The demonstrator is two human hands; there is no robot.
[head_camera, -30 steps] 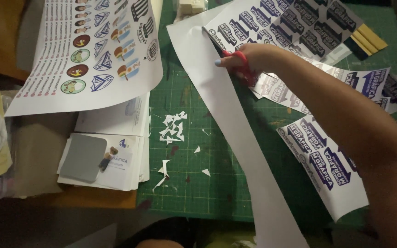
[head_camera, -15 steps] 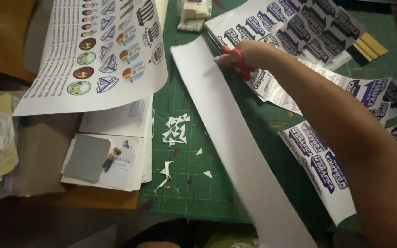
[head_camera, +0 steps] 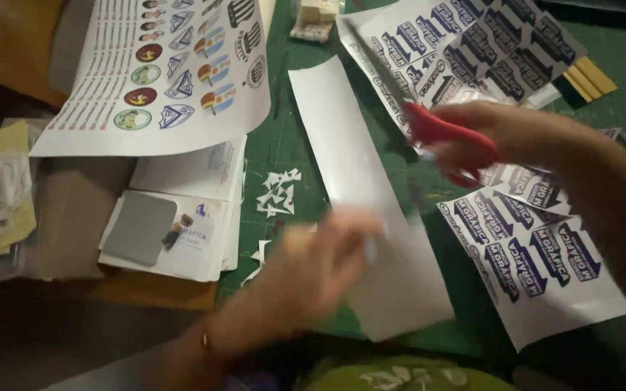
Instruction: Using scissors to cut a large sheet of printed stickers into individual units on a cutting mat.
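While gripped in the right hand, red-handled scissors aloft over the green cutting mat, blades pointing toward 11 o'clock.

Fingers of that hand curled snugly through the red loops; whether the blades are parted, cannot tell (blur smears them). Long white paper strip lying on the mat at 9 o'clock of the scissors, running from 12 down to 5 o'clock. Left hand blurred at the strip's lower end, fingers half-curled and overlapping its edge; actual pinch not readable. Counted: one pair of scissors, one white strip, one large sheet of round and shield-shaped stickers at 10 o'clock, several sheets of blue label stickers from 1 to 4 o'clock, one scatter of small white offcuts just left of the strip.
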